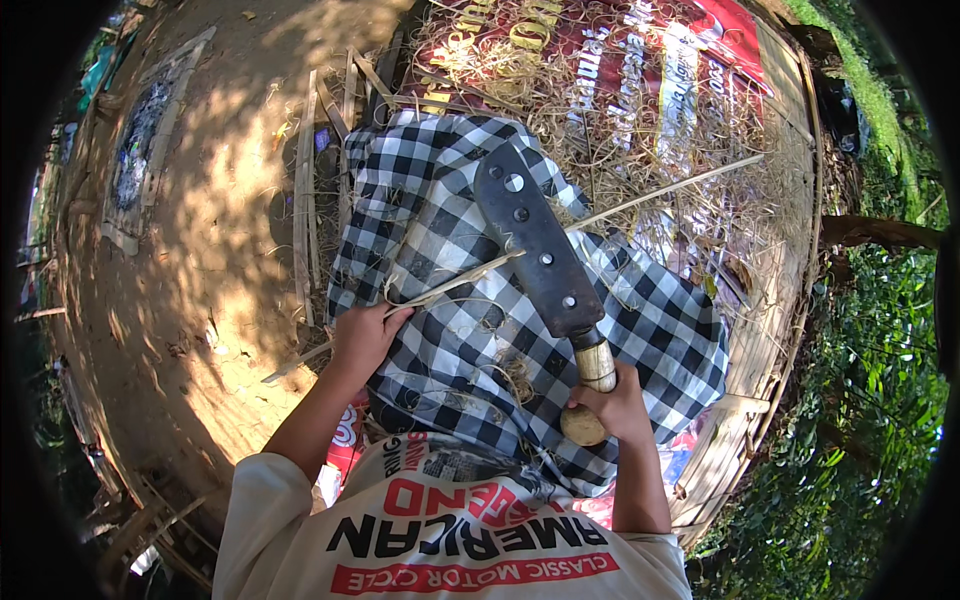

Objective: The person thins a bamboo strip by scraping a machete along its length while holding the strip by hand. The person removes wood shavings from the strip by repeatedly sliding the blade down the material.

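Note:
A thin pale strip of bamboo or wood (pixel 455 283) is gripped by my left hand (pixel 366 342), its fingers closed around it. The strip slants up to the right, passing under a broad dark cleaver (pixel 535 225) with several round holes in its blade. My right hand (pixel 618 402) is wrapped around the cleaver's light wooden handle, which ends in a rounded knob. Whether the blade touches the strip I cannot tell. Beneath both lies a black-and-white checked cloth (pixel 440 345) spread over my lap, with fine shavings on it.
Curly shavings (pixel 600 170) are heaped over a red printed sheet (pixel 740 40) ahead. A slatted bamboo platform edge (pixel 800 270) runs along the right, with green plants (pixel 870 430) beyond. Bare dirt ground (pixel 225 240) lies left, with several wooden slats (pixel 304 180) near the cloth.

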### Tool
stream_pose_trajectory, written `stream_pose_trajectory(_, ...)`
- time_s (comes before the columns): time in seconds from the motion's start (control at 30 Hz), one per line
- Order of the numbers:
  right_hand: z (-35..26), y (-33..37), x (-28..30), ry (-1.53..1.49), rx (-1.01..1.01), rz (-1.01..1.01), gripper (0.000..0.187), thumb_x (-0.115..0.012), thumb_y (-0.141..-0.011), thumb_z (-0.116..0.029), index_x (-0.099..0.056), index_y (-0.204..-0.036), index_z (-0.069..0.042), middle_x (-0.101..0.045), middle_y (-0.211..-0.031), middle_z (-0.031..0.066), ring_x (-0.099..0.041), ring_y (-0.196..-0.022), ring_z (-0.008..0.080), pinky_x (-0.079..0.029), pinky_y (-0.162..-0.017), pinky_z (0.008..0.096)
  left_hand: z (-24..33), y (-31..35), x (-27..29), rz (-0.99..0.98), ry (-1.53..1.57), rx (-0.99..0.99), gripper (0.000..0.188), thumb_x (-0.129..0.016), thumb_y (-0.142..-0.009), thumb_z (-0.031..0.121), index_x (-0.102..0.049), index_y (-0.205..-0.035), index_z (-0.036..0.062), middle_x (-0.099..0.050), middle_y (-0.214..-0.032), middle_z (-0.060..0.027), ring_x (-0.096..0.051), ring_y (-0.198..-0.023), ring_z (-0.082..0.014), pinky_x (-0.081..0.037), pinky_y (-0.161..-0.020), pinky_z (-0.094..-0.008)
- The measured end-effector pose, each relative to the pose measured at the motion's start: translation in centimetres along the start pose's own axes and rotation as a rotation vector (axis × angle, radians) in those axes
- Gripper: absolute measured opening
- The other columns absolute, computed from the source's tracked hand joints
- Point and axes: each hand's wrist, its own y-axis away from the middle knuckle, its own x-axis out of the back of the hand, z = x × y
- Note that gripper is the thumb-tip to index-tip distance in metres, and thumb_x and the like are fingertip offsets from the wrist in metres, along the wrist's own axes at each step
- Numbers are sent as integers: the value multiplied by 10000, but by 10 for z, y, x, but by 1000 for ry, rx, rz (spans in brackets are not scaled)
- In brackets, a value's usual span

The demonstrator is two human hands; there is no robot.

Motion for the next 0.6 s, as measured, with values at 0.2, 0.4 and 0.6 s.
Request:
stream_pose_trajectory(0.2,6,-1,-8,-188,-59,134,142,-653,-703,29,-590,-829,49,-651,-708,101,-644,-634,164,-526,-620,306,8,-2,0,-40,27,47,424,-623,-900,411,-670,-724,28,-596,-593,-200,-607,-574,-396,-465,-520,-459)
stream_pose_trajectory(0.4,17,2,-1,-129,27,35,156,-656,-707,30,-590,-847,52,-649,-705,92,-639,-620,155,-521,-596,303,1,2,-2,-23,45,28,426,-616,-902,418,-675,-729,33,-595,-590,-194,-601,-571,-398,-464,-517,-458)
stream_pose_trajectory(0.6,29,8,-16,-24,-16,8,153,-660,-707,18,-604,-844,55,-664,-723,101,-648,-642,153,-525,-622,301,3,-2,1,-91,61,77,435,-607,-908,420,-680,-739,27,-595,-594,-205,-604,-589,-408,-466,-535,-466)
